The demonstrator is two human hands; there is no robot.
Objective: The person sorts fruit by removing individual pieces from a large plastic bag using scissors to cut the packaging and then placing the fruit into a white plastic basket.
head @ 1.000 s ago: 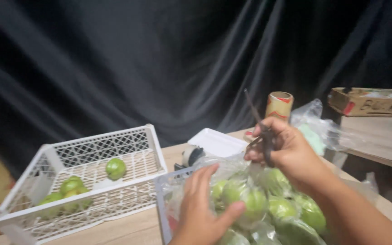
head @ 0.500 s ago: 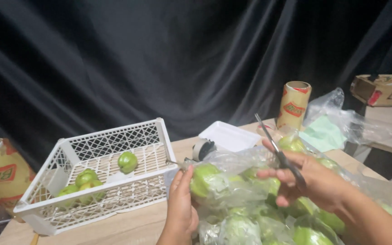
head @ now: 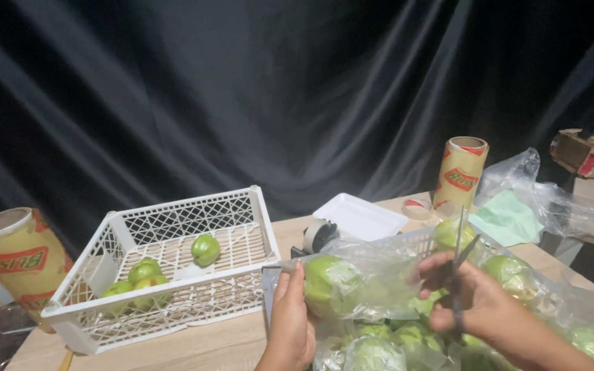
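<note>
The left hand (head: 291, 323) is cut off at the wrist by the lower frame edge; its fingers are extended together and press flat against the side of a plastic-wrapped green fruit (head: 329, 285), with no closed grasp visible. The right hand (head: 479, 309) is closed around the handles of a pair of scissors (head: 459, 264), whose blades stand slightly apart and point upward; the handle loops are largely hidden by the fingers, and the forearm runs out of the lower right corner. The wrapped fruit sits at the near left end of a clear crate (head: 414, 242) filled with further green fruits (head: 510, 269), all draped in a crumpled plastic film (head: 386, 275) that blurs their outlines; the crate's lower part is out of frame. To the left, just beside it on the table (head: 207, 343), stands a white lattice crate (head: 173, 268) holding loose green fruits (head: 205, 249), some partly screened by its near wall. Behind lie a white foam tray (head: 360, 216), a tape dispenser (head: 319, 235) only partly visible, a small tape roll (head: 419, 208) and an upright roll of cling film (head: 460, 172). A second such roll (head: 15, 257) stands at far left. A plastic bag (head: 544, 199) and cardboard box (head: 592, 152), cut off, lie at right before a black curtain (head: 242, 89).
</note>
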